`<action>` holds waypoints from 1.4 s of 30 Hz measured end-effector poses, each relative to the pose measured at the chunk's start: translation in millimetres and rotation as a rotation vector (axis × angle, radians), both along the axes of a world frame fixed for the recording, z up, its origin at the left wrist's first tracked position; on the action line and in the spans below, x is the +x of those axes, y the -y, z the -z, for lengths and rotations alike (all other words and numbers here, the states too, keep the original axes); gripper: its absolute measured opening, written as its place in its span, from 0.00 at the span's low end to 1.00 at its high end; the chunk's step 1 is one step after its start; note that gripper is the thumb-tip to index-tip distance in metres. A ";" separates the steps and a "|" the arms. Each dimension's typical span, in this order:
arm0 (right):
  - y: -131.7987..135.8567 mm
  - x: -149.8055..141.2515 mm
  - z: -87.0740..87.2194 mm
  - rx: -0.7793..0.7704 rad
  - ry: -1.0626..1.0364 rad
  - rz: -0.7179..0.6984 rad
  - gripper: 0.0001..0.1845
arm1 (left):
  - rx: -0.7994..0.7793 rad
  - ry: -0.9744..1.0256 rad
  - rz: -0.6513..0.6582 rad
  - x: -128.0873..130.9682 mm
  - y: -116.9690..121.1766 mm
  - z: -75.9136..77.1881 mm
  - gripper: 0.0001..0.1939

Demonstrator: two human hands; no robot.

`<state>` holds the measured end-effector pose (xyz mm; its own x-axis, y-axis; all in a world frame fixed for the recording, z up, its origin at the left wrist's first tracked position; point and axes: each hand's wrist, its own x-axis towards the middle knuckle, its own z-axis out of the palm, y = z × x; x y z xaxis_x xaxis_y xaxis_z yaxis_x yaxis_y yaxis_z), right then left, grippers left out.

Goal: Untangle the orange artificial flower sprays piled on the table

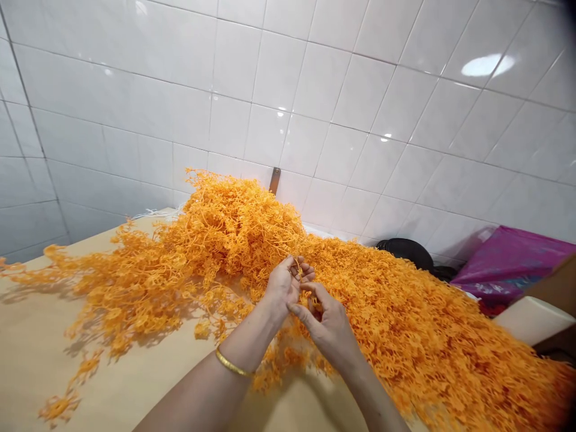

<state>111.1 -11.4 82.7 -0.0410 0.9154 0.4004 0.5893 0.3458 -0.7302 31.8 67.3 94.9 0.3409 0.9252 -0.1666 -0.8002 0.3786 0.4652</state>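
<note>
Both my hands are close together at the middle of the head view, in front of a heap of orange plastic flower sprigs [238,222]. My left hand [288,282], palm up with curled fingers, holds a thin orange sprig [299,271]; a gold bangle is on that wrist. Beside it, my right hand [328,327] has its thumb and index finger bent towards the left palm. Orange bits show between its fingers, and they seem to be held there, though the curled fingers partly hide them.
A second, denser orange pile [418,318] spreads over the right side of the pale table [27,360]. Loose sprigs trail leftward. Behind are a white tiled wall [180,84], black round items [405,252], a purple bag [508,264] and a white roll-like object [535,320].
</note>
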 end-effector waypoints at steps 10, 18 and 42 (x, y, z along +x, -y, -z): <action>-15.4 32.0 15.2 -0.009 -0.330 0.151 0.12 | 0.210 -0.424 0.028 -11.2 4.1 -2.3 0.08; -24.1 40.3 14.6 -0.048 -0.598 0.109 0.13 | 0.370 -0.566 0.332 -3.8 8.2 12.3 0.16; -34.4 87.5 -18.6 -0.006 -0.863 0.391 0.13 | 0.329 -0.564 0.300 6.5 10.7 26.3 0.09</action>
